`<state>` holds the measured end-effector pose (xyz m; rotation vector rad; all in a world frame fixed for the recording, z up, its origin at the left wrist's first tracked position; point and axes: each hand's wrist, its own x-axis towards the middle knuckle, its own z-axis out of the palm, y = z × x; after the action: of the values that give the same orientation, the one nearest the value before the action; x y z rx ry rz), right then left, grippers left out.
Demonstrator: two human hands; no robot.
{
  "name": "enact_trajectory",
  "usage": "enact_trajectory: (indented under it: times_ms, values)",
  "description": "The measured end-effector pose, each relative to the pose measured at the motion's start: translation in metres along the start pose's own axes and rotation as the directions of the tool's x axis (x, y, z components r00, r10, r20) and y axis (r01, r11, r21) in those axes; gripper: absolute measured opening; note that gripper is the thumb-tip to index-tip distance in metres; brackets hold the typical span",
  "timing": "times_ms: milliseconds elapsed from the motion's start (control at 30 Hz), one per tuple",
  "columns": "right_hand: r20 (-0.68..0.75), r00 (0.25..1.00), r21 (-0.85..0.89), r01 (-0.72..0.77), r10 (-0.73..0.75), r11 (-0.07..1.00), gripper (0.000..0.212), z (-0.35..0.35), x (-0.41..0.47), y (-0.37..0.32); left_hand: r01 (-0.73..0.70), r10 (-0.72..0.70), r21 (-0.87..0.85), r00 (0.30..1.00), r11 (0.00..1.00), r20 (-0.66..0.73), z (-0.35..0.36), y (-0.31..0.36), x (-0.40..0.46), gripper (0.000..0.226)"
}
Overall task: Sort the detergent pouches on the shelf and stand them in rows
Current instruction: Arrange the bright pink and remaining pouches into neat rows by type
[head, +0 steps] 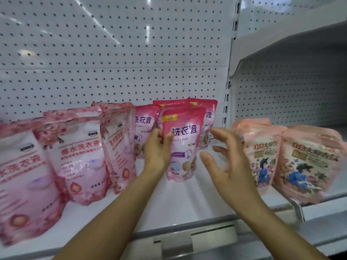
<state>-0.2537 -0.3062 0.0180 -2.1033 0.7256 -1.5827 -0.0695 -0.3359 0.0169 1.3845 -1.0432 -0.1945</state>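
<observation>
At frame centre the left hand grasps the upright pink pouch by its left edge, while the right hand, grip released, hovers just lower right.

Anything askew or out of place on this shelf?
Only the front magenta pouch: it leans slightly in the left hand, not yet lined up with its row. No spills or damage visible.

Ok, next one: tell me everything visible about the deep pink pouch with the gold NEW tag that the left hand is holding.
The deep pink pouch is a glossy, soft plastic stand-up bag with a gold NEW tag, purple characters and a pale lower half. It stands upright on the white shelf, in front of matching pouches. The left hand grips its left edge, thumb across the front. The right hand is open beside it, not touching.
</observation>
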Motion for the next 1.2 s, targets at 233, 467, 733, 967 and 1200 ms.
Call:
enact_trajectory:
  times_ms: [233, 467, 733, 967, 1200]
  values:
    - [0.187, 0.927, 0.241, -0.363, 0.324, 0.9, 0.069, 0.049, -0.003, 0.014, 0.003, -0.009, -0.162, 0.999, 0.987, -0.038, -0.061, 0.011, -0.056, 0.027]
    - [0.312, 0.909, 0.39, -0.388, 0.277, 0.835, 0.009, 0.081, 0.009, 0.003, 0.18, -0.165, -0.29, 0.983, 0.94, 0.074, -0.092, 0.006, -0.094, 0.021]
    - [0.366, 0.875, 0.324, -0.44, 0.318, 0.838, 0.019, 0.125, 0.039, 0.016, 0.111, -0.216, -0.324, 0.927, 0.939, -0.307, -0.141, -0.004, -0.092, 0.01]
    - [0.224, 0.849, 0.176, -0.517, 0.478, 0.837, 0.047, 0.173, 0.1, 0.05, 0.138, -0.263, -0.357, 0.906, 0.924, -0.331, -0.15, -0.019, -0.086, 0.019]
    - [0.2, 0.824, 0.124, -0.558, 0.53, 0.821, 0.013, 0.204, 0.136, 0.058, 0.183, -0.326, -0.391, 0.883, 0.902, -0.338, -0.155, -0.033, -0.082, 0.047]
